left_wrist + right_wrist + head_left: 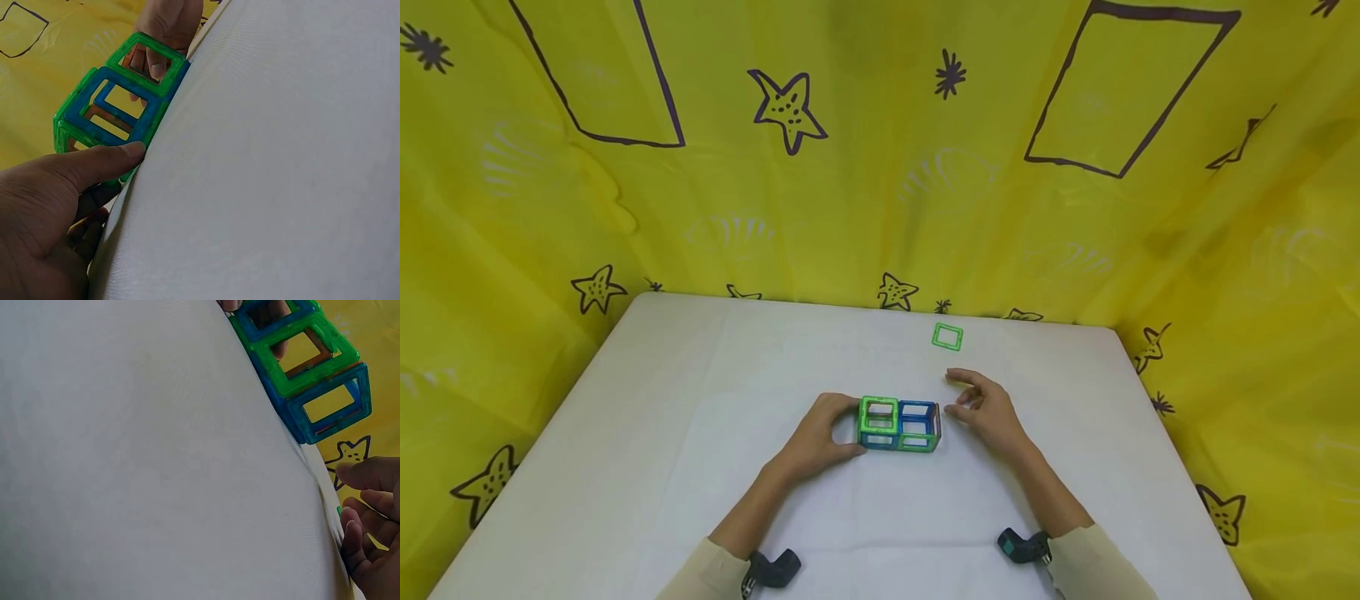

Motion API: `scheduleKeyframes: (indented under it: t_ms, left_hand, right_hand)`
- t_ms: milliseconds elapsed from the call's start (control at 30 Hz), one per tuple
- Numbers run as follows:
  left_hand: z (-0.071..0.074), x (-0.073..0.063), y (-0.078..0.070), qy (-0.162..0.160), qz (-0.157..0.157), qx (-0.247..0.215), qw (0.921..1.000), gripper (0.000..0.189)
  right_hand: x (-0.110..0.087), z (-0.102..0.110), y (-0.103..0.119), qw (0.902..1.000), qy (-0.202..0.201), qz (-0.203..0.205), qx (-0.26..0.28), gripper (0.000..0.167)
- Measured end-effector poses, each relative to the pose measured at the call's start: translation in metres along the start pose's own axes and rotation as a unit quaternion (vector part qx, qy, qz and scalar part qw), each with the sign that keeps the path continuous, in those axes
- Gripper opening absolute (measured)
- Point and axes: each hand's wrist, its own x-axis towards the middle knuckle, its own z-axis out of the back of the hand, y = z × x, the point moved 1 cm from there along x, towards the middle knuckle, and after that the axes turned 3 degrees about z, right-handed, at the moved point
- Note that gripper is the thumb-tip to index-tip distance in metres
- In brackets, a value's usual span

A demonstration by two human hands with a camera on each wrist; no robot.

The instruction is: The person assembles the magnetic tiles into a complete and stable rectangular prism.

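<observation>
On the white table stands a two-cube block of magnetic tiles [899, 421], its open square frames green and blue with some orange ones behind. Its left end is gripped by my left hand [820, 437], thumb at the near corner and fingers at the far one. In the left wrist view the thumb presses along the lower edge of a blue tile [75, 115]. My right hand [992, 412] hovers just off the block's right end, fingers loosely bent and holding nothing. The right wrist view shows a gap between its fingers [375, 472] and the block.
A single green square tile [935, 335] lies flat near the table's back edge, beyond my right hand. Yellow curtain [850, 192] with starfish drawings encloses the back and both sides of the white table [737, 358]. Dark cameras [775, 569] are strapped to both wrists.
</observation>
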Motion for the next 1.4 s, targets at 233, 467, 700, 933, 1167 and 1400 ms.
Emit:
scheduleKeyframes:
  t_ms: [233, 467, 700, 933, 1167, 1400]
  left_hand:
    - [0.001, -0.001, 0.002, -0.001, 0.0, -0.002, 1.0, 0.066]
    - [0.0, 0.0, 0.003, -0.002, -0.005, 0.0, 1.0, 0.067]
    - [0.0, -0.001, 0.002, -0.004, -0.001, -0.006, 1.0, 0.066]
    - [-0.001, -0.001, 0.003, -0.005, -0.005, -0.005, 1.0, 0.067]
    - [-0.001, -0.001, 0.004, -0.008, -0.012, -0.002, 0.9999, 0.067]
    - [0.0, -0.002, 0.005, -0.005, -0.011, -0.001, 0.9999, 0.067]
  right_hand:
    - [0.009, 0.001, -0.004, 0.9998, -0.016, 0.007, -0.009, 0.057]
    - [0.02, 0.004, -0.01, 0.9993, -0.033, -0.005, -0.017, 0.059]
    - [0.038, 0.009, -0.018, 0.9977, -0.042, 0.004, -0.053, 0.063]
    - [0.055, 0.014, -0.025, 0.9963, -0.051, -0.017, -0.068, 0.069]
    - [0.066, 0.016, -0.031, 0.9955, -0.07, -0.023, -0.059, 0.068]
    - [0.078, 0.016, -0.037, 0.9933, -0.094, -0.019, -0.064, 0.067]
